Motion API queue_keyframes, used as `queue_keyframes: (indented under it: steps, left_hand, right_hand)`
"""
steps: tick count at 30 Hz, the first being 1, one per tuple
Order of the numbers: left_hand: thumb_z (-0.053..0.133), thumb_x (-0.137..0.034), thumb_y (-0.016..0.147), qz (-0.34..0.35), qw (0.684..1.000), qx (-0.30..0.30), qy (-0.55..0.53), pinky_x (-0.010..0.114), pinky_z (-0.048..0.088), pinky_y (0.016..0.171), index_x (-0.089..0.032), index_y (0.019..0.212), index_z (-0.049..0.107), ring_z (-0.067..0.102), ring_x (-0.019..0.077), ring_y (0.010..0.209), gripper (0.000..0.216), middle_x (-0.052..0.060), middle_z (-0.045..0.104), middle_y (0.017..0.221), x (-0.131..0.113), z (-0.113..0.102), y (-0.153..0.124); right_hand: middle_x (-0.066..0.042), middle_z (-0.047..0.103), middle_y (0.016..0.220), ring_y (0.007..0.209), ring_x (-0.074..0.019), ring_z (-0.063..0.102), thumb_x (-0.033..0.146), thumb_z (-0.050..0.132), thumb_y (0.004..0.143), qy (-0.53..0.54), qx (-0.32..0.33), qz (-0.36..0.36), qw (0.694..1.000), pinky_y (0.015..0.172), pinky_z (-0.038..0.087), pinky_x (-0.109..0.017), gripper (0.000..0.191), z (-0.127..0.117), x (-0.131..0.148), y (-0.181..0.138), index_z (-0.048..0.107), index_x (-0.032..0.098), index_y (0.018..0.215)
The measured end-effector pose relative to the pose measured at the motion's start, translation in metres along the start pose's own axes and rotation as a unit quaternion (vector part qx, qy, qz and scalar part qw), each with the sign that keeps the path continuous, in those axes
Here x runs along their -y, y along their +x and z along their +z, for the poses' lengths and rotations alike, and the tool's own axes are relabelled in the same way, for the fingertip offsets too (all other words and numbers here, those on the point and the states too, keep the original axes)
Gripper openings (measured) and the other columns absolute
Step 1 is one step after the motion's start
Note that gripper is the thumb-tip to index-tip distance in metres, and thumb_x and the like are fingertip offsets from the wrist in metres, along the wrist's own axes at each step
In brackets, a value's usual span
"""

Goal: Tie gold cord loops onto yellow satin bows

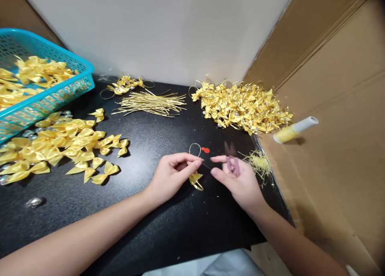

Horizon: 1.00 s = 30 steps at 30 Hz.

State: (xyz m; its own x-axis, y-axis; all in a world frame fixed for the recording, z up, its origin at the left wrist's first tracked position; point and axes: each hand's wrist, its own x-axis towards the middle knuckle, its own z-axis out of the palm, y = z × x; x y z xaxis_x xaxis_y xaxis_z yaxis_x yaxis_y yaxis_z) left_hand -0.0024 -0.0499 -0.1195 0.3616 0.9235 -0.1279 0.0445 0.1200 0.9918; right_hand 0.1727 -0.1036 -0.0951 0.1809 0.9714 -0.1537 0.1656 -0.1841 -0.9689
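Between the thumb and forefinger of my left hand (176,169) is a thin gold cord (195,144), its loop standing up beyond the fingertips. A yellow ribbon bow (196,179) hangs just under those fingertips. My right hand (239,179) holds small scissors (233,165) with purple handles, hooked in the fingers. Their dark blades point away and look blurred. The right thumb and forefinger are apart, close to a fine strand running from the left fingertips; I cannot tell whether they touch it. A red threader-like piece (205,150) lies just beyond the hands.
At left, yellow bows (60,139) lie beside a turquoise basket (75,81) of more bows. A silver bell (35,202) sits nearer. Gold cords (150,103) and finished bows (243,105) are at the back. Thread scraps (259,163) and a tube (296,130) stand right, by cardboard (337,99).
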Motion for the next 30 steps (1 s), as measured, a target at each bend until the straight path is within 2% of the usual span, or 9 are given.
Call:
queue_keyframes:
  steps: [3, 6, 10, 14, 20, 25, 30]
  left_hand:
    - [0.071, -0.035, 0.076, 0.006, 1.000, 0.010, -0.011, 0.018, 0.046, 0.056, -0.015, 0.082, 0.075, 0.059, 0.0101, 0.060, 0.021, 0.003, 0.071, 0.072, -0.001, 0.000, 0.000]
    - [0.069, -0.032, 0.078, 0.021, 1.000, 0.018, -0.008, 0.018, 0.045, 0.055, -0.015, 0.081, 0.075, 0.058, 0.0096, 0.058, 0.019, 0.003, 0.069, 0.068, -0.001, 0.000, 0.000]
    - [0.067, -0.029, 0.080, 0.063, 0.997, 0.019, 0.033, 0.020, 0.046, 0.059, -0.014, 0.079, 0.073, 0.059, 0.0109, 0.064, 0.016, 0.004, 0.068, 0.072, -0.001, -0.001, 0.000]
    - [0.065, -0.028, 0.083, 0.077, 0.994, 0.052, 0.058, 0.022, 0.045, 0.059, -0.015, 0.082, 0.074, 0.057, 0.0110, 0.064, 0.016, 0.005, 0.068, 0.076, -0.001, -0.003, -0.002]
    - [0.071, -0.028, 0.077, 0.006, 0.996, 0.088, 0.002, 0.020, 0.042, 0.053, -0.014, 0.096, 0.072, 0.050, 0.0080, 0.053, 0.024, 0.002, 0.066, 0.066, -0.007, -0.002, -0.002]
    - [0.069, -0.033, 0.078, -0.086, 0.985, 0.149, -0.032, 0.020, 0.041, 0.054, -0.013, 0.080, 0.072, 0.055, 0.0100, 0.056, 0.021, 0.005, 0.068, 0.067, -0.012, -0.005, 0.006]
    - [0.068, -0.032, 0.079, -0.126, 0.974, 0.186, -0.040, 0.017, 0.038, 0.054, -0.011, 0.073, 0.068, 0.051, 0.0073, 0.054, 0.021, 0.002, 0.063, 0.060, -0.013, -0.007, 0.012]
  right_hand:
    - [0.007, 0.033, 0.052, 0.048, -0.0066, 0.027, 0.032, 0.071, 0.070, -0.070, 0.065, -0.002, 0.995, 0.044, 0.023, -0.022, 0.017, 0.003, 0.006, 0.015, 0.070, 0.015, 0.074]
    - [0.004, 0.041, 0.055, 0.049, -0.0059, 0.027, 0.031, 0.065, 0.075, -0.104, 0.098, -0.017, 0.990, 0.045, 0.022, -0.021, 0.017, 0.002, 0.012, 0.024, 0.069, 0.014, 0.072]
    - [0.008, 0.028, 0.050, 0.046, -0.0050, 0.021, 0.033, 0.066, 0.076, -0.115, 0.139, -0.024, 0.983, 0.044, 0.018, -0.021, 0.020, -0.009, 0.019, 0.033, 0.066, 0.014, 0.071]
    - [0.009, 0.028, 0.048, 0.045, -0.0052, 0.023, 0.035, 0.066, 0.073, -0.073, 0.165, -0.008, 0.983, 0.044, 0.020, -0.021, 0.022, -0.016, 0.017, 0.041, 0.061, 0.015, 0.067]
    - [0.010, 0.029, 0.048, 0.045, -0.0044, 0.024, 0.028, 0.066, 0.069, -0.061, 0.181, 0.003, 0.982, 0.045, 0.021, -0.021, 0.016, -0.015, 0.012, 0.043, 0.058, 0.015, 0.064]
    - [0.010, 0.026, 0.048, 0.045, -0.0037, 0.021, 0.025, 0.065, 0.070, -0.070, 0.202, -0.001, 0.977, 0.044, 0.019, -0.021, 0.013, -0.014, 0.014, 0.042, 0.059, 0.015, 0.062]
    - [0.009, 0.027, 0.048, 0.046, -0.0041, 0.022, 0.027, 0.065, 0.071, -0.079, 0.195, -0.011, 0.978, 0.045, 0.020, -0.021, 0.015, -0.011, 0.012, 0.043, 0.061, 0.015, 0.064]
